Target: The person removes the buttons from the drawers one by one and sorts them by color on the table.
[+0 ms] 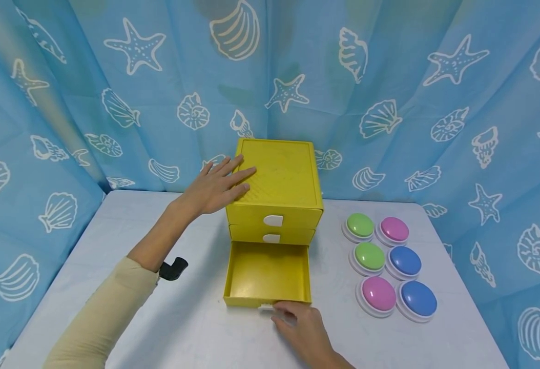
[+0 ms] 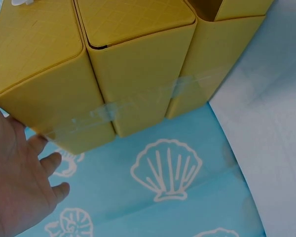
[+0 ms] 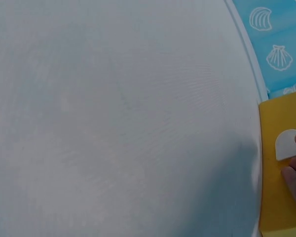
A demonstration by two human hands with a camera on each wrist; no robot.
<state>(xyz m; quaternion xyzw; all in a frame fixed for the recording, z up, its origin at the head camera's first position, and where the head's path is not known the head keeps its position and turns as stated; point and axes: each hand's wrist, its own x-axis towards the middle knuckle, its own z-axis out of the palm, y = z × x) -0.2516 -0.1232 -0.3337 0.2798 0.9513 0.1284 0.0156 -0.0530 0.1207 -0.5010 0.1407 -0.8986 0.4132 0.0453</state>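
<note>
A yellow three-tier drawer cabinet point(image 1: 279, 174) stands on the table, its bottom drawer point(image 1: 270, 274) pulled out and bare inside. My left hand point(image 1: 212, 187) rests with spread, fairly straight fingers on the top left edge of the cabinet. In the left wrist view the left hand point(image 2: 19, 182) lies beside the cabinet's side wall point(image 2: 143, 84). At the drawer's front, my right hand point(image 1: 304, 328) pinches the white handle point(image 1: 266, 307). The right wrist view shows its fingertips at the edge of that handle point(image 3: 287, 144); the rest of the hand is cut off there. Both upper drawers are closed.
Right of the cabinet, several round push lights or buttons stand in two columns: green point(image 1: 360, 224), pink point(image 1: 378, 293) and blue point(image 1: 418, 298), on white bases. A blue shell-patterned curtain point(image 1: 288, 61) hangs behind the white table point(image 1: 182, 328).
</note>
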